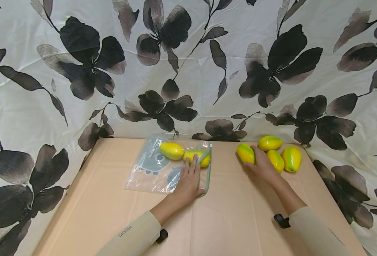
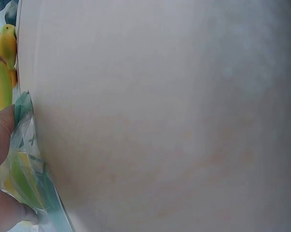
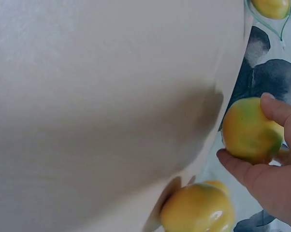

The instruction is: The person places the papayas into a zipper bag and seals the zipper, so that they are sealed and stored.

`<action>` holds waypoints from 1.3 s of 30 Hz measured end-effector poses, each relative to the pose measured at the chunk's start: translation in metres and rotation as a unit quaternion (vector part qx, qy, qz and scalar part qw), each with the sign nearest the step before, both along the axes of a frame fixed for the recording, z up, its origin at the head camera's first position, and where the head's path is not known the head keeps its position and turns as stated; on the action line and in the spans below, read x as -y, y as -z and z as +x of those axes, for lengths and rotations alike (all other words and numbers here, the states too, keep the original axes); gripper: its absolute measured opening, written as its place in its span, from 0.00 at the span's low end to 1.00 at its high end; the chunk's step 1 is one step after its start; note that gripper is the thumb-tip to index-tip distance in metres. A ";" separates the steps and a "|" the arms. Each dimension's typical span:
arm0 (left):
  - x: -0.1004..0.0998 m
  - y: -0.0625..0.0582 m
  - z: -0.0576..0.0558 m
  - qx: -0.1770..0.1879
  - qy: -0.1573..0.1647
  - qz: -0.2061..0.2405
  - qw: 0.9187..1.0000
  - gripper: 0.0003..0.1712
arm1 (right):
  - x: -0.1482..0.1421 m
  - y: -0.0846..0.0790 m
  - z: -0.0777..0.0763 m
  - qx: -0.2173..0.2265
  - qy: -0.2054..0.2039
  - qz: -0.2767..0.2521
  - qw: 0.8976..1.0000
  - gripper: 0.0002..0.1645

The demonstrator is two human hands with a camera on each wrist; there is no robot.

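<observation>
A clear zip bag (image 1: pixel 156 181) with blue cartoon prints lies flat, its green zip edge facing right. Inside are two yellow-green mangoes (image 1: pixel 171 151), one partly behind my left fingers. My left hand (image 1: pixel 188 181) rests on the bag near its opening, fingers extended over it, thumb at the zip edge. To the right, my right hand (image 1: pixel 265 169) grips another mango (image 3: pixel 252 128) between thumb and fingers. Close beside that hand sit three more mangoes (image 1: pixel 292 159), one partly covered by it in the head view.
Both hands work over a light tan board (image 1: pixel 226 213). A white cloth (image 1: pixel 207 89) with dark flower prints hangs behind it and shows along both sides. Black wrist cameras (image 1: pixel 282 220) are worn at the sleeve cuffs.
</observation>
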State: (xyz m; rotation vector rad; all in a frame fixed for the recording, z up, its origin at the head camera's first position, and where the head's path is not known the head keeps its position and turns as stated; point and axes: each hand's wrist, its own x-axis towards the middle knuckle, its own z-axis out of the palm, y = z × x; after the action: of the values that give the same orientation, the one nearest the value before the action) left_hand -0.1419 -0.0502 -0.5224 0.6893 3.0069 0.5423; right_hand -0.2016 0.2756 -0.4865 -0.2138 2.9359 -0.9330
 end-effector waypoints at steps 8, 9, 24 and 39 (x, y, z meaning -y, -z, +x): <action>0.000 -0.001 0.000 -0.001 0.001 -0.005 1.000 0.68 | 0.005 -0.008 0.005 -0.025 -0.061 -0.007 0.998 0.49; 0.000 -0.001 0.000 -0.002 0.001 -0.005 1.000 0.68 | 0.006 -0.009 0.005 -0.024 -0.068 -0.011 0.997 0.49; -0.001 -0.004 0.000 0.006 -0.003 -0.004 1.000 0.69 | 0.025 -0.016 0.004 0.025 -0.131 -0.031 0.991 0.50; 0.000 -0.005 0.001 0.005 0.002 -0.010 1.000 0.68 | 0.045 -0.011 -0.009 0.058 -0.189 -0.033 0.980 0.48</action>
State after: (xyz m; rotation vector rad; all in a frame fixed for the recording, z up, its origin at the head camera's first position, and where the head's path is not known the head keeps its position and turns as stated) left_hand -0.1414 -0.0499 -0.5176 0.6881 2.9978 0.5120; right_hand -0.2110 0.2311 -0.4753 -0.6675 2.6241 -0.9442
